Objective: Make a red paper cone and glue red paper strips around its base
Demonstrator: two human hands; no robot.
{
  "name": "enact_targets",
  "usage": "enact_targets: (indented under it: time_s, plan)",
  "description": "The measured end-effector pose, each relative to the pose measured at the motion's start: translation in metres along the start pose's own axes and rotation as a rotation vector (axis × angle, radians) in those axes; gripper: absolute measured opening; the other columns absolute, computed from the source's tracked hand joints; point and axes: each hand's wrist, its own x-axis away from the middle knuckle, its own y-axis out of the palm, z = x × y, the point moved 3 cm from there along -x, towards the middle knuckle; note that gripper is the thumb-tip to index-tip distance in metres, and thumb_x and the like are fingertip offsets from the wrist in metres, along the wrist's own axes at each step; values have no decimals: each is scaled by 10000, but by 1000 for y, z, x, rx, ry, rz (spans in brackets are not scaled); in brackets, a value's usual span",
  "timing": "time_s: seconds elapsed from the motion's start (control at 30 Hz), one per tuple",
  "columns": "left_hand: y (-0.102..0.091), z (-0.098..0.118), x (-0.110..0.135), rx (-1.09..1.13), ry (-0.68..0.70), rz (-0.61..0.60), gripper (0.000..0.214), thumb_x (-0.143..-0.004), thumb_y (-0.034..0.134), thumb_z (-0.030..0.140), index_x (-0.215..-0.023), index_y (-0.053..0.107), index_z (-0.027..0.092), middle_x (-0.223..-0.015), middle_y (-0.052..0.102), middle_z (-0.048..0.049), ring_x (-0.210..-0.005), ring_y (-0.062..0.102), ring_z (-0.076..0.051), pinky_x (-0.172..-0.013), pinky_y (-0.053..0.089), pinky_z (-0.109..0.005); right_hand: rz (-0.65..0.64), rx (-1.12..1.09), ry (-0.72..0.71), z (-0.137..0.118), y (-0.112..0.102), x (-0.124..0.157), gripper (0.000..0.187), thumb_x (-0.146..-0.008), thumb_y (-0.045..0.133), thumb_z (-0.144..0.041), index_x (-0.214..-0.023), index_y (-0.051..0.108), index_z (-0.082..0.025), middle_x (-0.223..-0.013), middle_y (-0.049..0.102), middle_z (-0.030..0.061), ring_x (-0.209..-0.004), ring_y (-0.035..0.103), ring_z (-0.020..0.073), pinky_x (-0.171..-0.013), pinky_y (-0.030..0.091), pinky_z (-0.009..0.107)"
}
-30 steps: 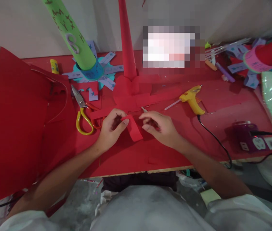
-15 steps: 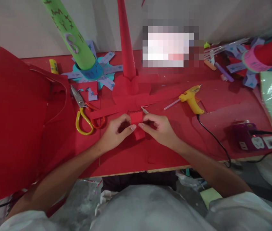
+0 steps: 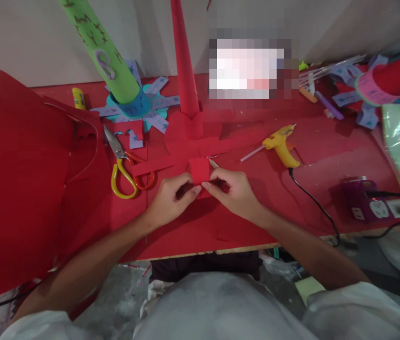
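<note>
Between my two hands is a strip of red paper [image 3: 200, 170], bent over near the middle of the table. My left hand [image 3: 172, 197] grips its left side with thumb and fingers. On the right side my right hand [image 3: 233, 191] pinches it, the two thumb tips nearly meeting at the lower edge. A thin pale stick, perhaps a pencil [image 3: 213, 163], pokes out by the right fingers; most of it is hidden. Just beyond stands a red paper cone [image 3: 186, 71] on a red base with flat strips [image 3: 242, 137] spreading from it.
Scissors [image 3: 124, 177] with yellow and orange handles lie at the left, near a large red board [image 3: 19, 189]. A yellow glue gun [image 3: 280, 145] and a purple power socket [image 3: 364, 203] are at the right. A green paper tube [image 3: 104, 56] stands behind.
The red paper strip between my hands has tilted, so its upper face shows larger and its hanging lower end shows less. Both hands stay in nearly the same place.
</note>
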Motion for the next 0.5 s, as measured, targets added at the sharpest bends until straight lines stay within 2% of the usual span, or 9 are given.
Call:
enact_targets:
  time_s: [0.13,0.33,0.5]
  plan:
    - [6,2,2,-31,-66,-32,297,-972,680,430,-858,660,156,-645,522,42,-581,435,-99,-552,337,-228,59,21,3,0,-1,0,263,-991,658,-371,-782,588,-228,-678,579,-36,-590,488,119,-591,410,257]
    - [11,3,2,33,-88,-89,208,-973,632,341,-881,677,160,-696,601,23,-616,482,-106,-585,376,-229,65,-18,3,-1,-1,0,260,-999,658,-380,-796,606,-226,-721,647,-17,-637,562,132,-619,439,269]
    - [11,2,3,-52,-80,-129,271,-958,657,350,-764,629,163,-653,560,33,-589,430,-99,-563,348,-227,138,-50,-3,-1,-6,1,221,-1002,667,-408,-876,647,-227,-763,671,-10,-665,590,139,-619,453,276]
